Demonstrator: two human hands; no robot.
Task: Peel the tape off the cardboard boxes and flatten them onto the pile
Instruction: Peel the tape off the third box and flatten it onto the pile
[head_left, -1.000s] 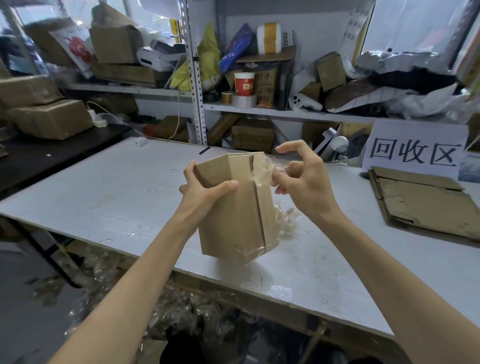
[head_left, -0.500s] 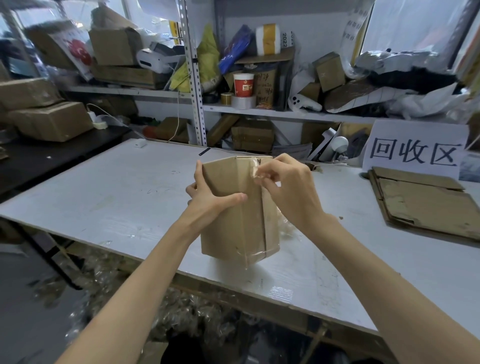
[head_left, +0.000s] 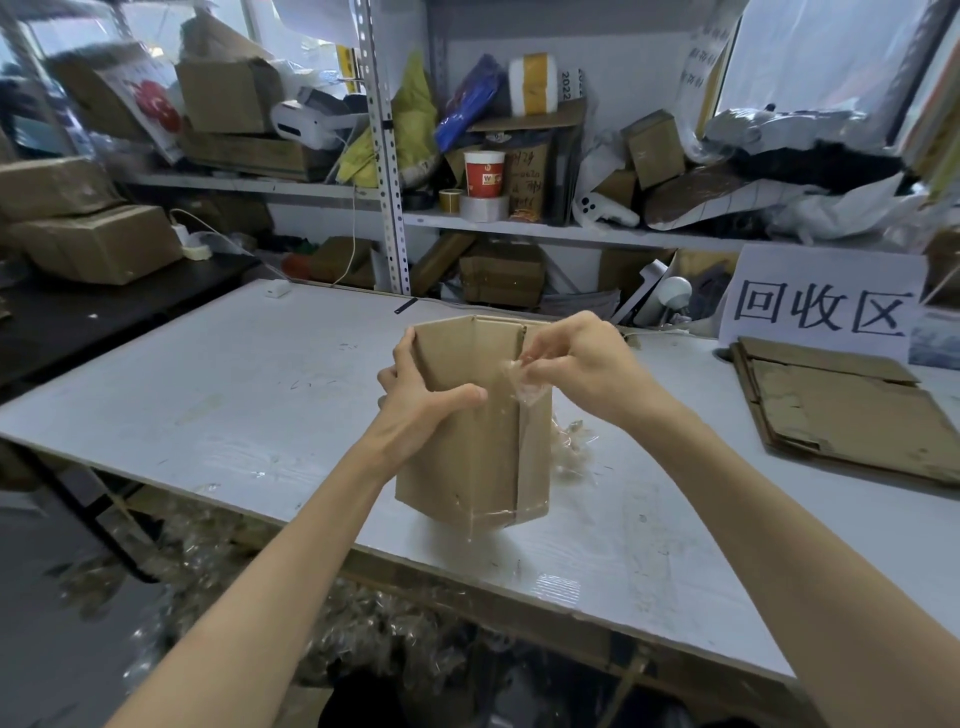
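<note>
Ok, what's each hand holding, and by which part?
The left hand grips the cardboard box by its upper left edge; the right hand pinches the loose end of the clear tape.

The cardboard box (head_left: 467, 447) is matt brown, its seam under glossy clear plastic tape (head_left: 523, 389). Beneath the box, the table (head_left: 234, 405) is smooth white board, scuffed and faintly shiny. Right of the box, the pile (head_left: 852, 410) is rough matt cardboard. Behind the box stands a perforated metal upright (head_left: 382, 156).

Two hands, left hand (head_left: 415, 410) and right hand (head_left: 576, 369), are gripping one cardboard box (head_left: 467, 457) and one tape strip (head_left: 524, 388). One flattened pile (head_left: 852, 415) is lying right of the grip, one red cup (head_left: 483, 174) sitting beyond.
</note>
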